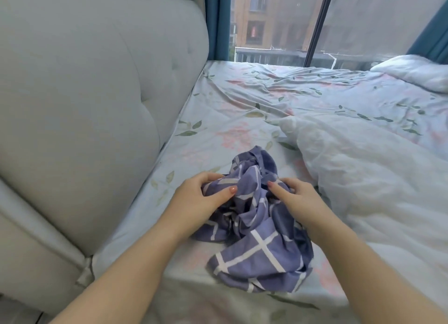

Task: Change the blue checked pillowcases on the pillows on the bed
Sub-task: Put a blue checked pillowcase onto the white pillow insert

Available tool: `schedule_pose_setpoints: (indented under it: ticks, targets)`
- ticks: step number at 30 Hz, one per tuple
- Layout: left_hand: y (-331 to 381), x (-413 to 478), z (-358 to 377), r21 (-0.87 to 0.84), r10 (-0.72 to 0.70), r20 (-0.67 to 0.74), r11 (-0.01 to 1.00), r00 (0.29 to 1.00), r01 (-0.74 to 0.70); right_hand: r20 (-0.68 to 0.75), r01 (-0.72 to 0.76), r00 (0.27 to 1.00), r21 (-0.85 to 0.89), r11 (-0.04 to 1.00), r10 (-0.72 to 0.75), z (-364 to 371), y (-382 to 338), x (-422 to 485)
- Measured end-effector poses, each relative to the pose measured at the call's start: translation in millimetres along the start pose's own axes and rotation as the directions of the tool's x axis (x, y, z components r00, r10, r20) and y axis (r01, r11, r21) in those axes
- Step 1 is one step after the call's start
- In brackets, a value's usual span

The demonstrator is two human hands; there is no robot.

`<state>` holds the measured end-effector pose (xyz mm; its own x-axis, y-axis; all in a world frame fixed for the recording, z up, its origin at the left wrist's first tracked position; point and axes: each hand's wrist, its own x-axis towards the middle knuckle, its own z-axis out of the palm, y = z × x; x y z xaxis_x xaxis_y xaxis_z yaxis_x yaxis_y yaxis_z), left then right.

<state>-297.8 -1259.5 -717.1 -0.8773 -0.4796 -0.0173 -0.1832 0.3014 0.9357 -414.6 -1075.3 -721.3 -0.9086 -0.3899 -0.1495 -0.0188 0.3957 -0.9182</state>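
Going left to right: the padded grey headboard [84, 105] filled the whole left side of the frame, with the bed [242, 100] and its flowery sheet running off toward the upper right.

Lower middle was where it all happened. The left hand [201, 197] had its fingers curled round a fold at the left edge of the blue checked pillowcase [257, 253], thumb pressed down on top of the cloth. The pillowcase was empty and scrunched into a heap on the sheet, right between the two hands. Its long axis ran roughly from the centre of the frame down toward the bottom edge, so it trailed back toward the person. The right hand [300, 200] gripped the bunched fabric on the other side, fingers dug in and thumb pointing in toward the middle.

Couldn't tell where the open end of the case was, too crumpled.

Just right of that hand lay a bare white pillow [363, 190], almost touching the heap. So I'd say the right hand was the nearer one for pulling that pillow in. A second white pillow [417, 71] sat way off in the upper right corner, well apart from both hands.
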Motion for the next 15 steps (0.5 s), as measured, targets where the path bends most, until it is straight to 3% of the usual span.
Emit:
schedule_pose_setpoints:
  ticks: [3,7,9,12,15]
  targets:
    - [-3,5,-9,-0.047,0.033,-0.027,0.998,0.999,-0.034,-0.037,-0.008,0.999,0.091,0.996,0.012,-7,-4,3]
    - [-5,12,-21,-0.095,0.067,-0.098,0.993,0.993,-0.077,-0.18,0.043,0.983,0.113,0.993,-0.022,-25,-7,5]
    - [-4,12,-25,-0.094,0.075,-0.113,0.992,0.991,-0.086,-0.184,0.037,0.983,0.114,0.993,-0.016,-31,-5,6]
    - [-8,14,-25,-0.04,0.066,-0.152,0.997,0.986,-0.073,-0.208,0.06,0.975,-0.093,0.994,-0.078,-31,1,6]
    - [-8,14,-23,0.034,0.051,-0.212,0.998,0.976,-0.045,-0.219,0.185,0.947,-0.228,0.956,-0.236,-25,-3,-3]
